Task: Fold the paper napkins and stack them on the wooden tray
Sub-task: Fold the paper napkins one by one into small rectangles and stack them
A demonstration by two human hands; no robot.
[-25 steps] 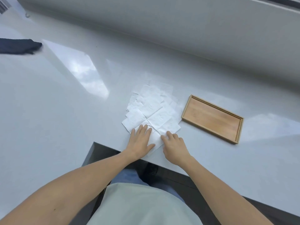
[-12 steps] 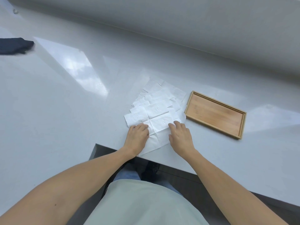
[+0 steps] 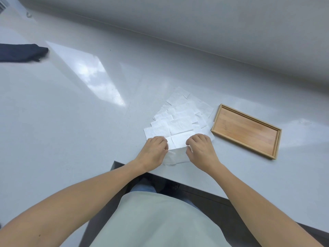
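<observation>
Task barely begun. Wooden tray [image 3: 246, 130] is bare, nothing stacked in it; it lies on the counter [image 3: 74, 122] at about 3 o'clock of the napkin pile [image 3: 181, 114], its near corner just beside the pile's edge, not clearly touching.

All the napkins look unfolded, fanned in an overlapping spread running toward 12 o'clock. The nearest one, the front napkin [image 3: 176, 141], is being worked: left hand [image 3: 154, 151] and right hand [image 3: 201, 150] sit on its two sides, fingers curled, each grip pinching the sheet's edge. Its near part looks lifted and turned over toward 12 o'clock, so probably a first fold, half made. Left to do: finish this fold, move it to the tray, repeat for the whole pile.

Materials: napkins thin white paper, soft, lightly embossed, with crease lines dividing each into squares. Tray pale bamboo-like wood, shallow rectangle with a raised rim. Counter smooth, glossy, pale grey, showing bright window glare. Dark blue cloth [image 3: 21, 52] far off at 10 o'clock, well apart.
</observation>
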